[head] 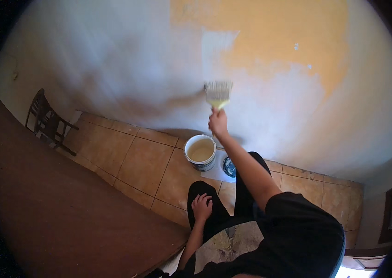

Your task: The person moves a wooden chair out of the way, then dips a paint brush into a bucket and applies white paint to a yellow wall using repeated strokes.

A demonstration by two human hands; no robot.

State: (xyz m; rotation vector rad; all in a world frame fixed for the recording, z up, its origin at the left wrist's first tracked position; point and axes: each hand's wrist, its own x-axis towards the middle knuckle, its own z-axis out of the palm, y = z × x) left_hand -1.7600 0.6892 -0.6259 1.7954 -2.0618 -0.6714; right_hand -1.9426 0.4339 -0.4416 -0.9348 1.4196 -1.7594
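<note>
My right hand (pixel 218 122) grips the pale yellow handle of a wide flat paintbrush (pixel 218 93), bristles pointing up at the wall (pixel 140 62). Whether the bristles touch the wall is hard to tell. Above the brush, a fresh-looking white patch (pixel 213 48) borders an orange-yellow painted area (pixel 279 27). My left hand (pixel 202 207) rests with spread fingers on my left knee, holding nothing. Below the brush, a white plastic bucket (pixel 200 153) with cream-coloured contents stands on the floor.
Right of the bucket lies a dark round lid (pixel 229 166) on a white sheet (pixel 213 173), partly hidden by my arm and leg. A large brown panel (pixel 71 208) fills the left. A dark wooden chair (pixel 51 125) stands beyond it on the tiled floor (pixel 143 160).
</note>
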